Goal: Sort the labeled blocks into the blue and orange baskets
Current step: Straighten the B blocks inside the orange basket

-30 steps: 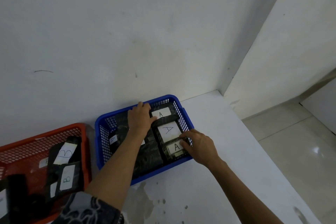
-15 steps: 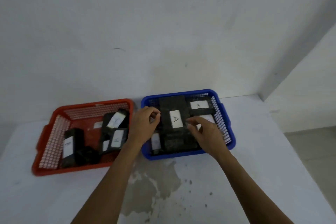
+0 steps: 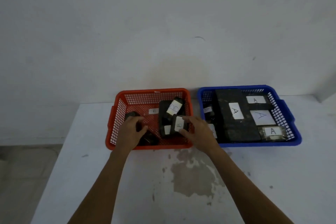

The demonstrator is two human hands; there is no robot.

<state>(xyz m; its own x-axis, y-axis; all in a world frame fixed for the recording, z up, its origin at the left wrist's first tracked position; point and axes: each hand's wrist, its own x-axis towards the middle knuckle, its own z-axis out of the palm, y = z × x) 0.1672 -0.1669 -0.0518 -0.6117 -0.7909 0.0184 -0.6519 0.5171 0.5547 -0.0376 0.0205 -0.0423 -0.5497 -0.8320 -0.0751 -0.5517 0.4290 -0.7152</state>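
Fingers of both hands reach into the orange basket [image 3: 116, 114]: the left hand [image 3: 131, 132] curls loosely around a dark block [image 3: 131, 114], the right hand [image 3: 197, 131] pinches a labeled block [image 3: 179, 123]. Sorting looks nearly done; A blocks [image 3: 235, 110] fill the blue basket [image 3: 283, 107] near the desk's [image 3: 181, 196] far edge. No loose blocks show on the stained desk.

A bare, plain indoor room, its kind unclear: a blank white wall [image 3: 163, 23] with scuffs, a white desk [image 3: 181, 187] with worn, stained paint pushed against it, and pale floor [image 3: 21, 169] at left.
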